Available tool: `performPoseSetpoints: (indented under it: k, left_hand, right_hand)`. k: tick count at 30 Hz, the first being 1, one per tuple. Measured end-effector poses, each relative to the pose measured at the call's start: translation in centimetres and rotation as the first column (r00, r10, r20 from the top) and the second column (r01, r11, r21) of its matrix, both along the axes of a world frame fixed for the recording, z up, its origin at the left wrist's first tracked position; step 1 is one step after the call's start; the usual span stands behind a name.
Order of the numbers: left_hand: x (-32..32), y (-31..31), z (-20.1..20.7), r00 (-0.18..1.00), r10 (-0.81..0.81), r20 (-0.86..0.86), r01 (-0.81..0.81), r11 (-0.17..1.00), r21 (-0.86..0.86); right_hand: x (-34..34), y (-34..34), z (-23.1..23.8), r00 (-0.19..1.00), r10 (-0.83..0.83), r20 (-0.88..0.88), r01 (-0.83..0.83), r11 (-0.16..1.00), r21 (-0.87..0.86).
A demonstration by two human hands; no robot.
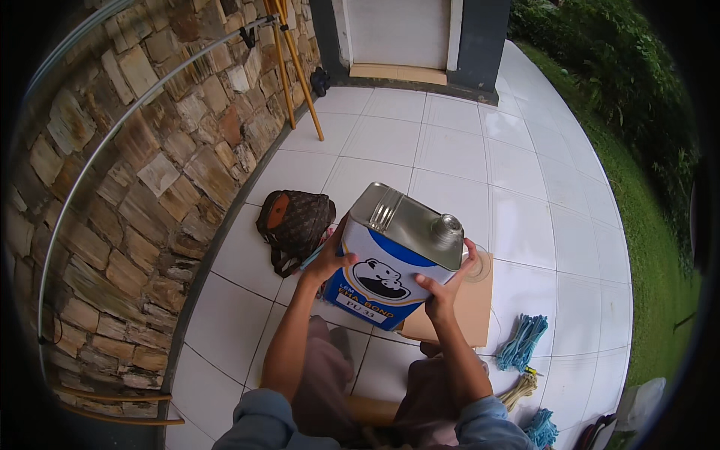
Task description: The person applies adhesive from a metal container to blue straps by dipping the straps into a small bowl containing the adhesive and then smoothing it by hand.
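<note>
1. Our left hand (328, 259) presses flat against the left side of the metal can (397, 255), fingers spread over its blue and white face.
2. Our right hand (442, 289) clamps the opposite lower corner, thumb on the printed face, fingers wrapped behind the right edge.
3. So the can sits between our two hands, held up above our lap and clear of the floor.
4. It's a tall rectangular tin, long axis running from bottom-left to top-right, tilted away from us; the shiny top faces up and away, with the round spout cap (447, 223) at its far right corner.
5. Just beneath the can lies a cardboard sheet (469, 307) on the white tiled floor (450, 150).
6. To the left, a brown bag (294, 221) rests near the stone wall (142, 180).
7. To the right, bundles of blue cord (523, 341) lie on the tiles.
</note>
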State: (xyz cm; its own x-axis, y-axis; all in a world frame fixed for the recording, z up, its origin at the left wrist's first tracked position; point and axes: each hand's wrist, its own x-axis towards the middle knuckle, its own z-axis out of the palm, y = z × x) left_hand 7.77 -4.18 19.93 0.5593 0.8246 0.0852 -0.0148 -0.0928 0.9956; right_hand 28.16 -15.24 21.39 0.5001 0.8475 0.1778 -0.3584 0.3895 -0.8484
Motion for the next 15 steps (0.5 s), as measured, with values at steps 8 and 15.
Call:
performPoseSetpoints:
  k: [8, 15]
  left_hand:
    - [7.4, -0.1, 4.8, 0.965, -0.057, -0.256, 0.077, 0.995, 0.07]
    - [13.1, 0.8, 5.9, 0.848, -0.015, -0.53, 0.221, 0.919, 0.328]
  right_hand:
    - [4.3, -2.0, -4.3, 0.987, 0.036, -0.155, -0.046, 0.997, -0.062]
    - [5.7, -2.8, -7.1, 0.89, 0.171, -0.422, -0.272, 0.943, -0.191]
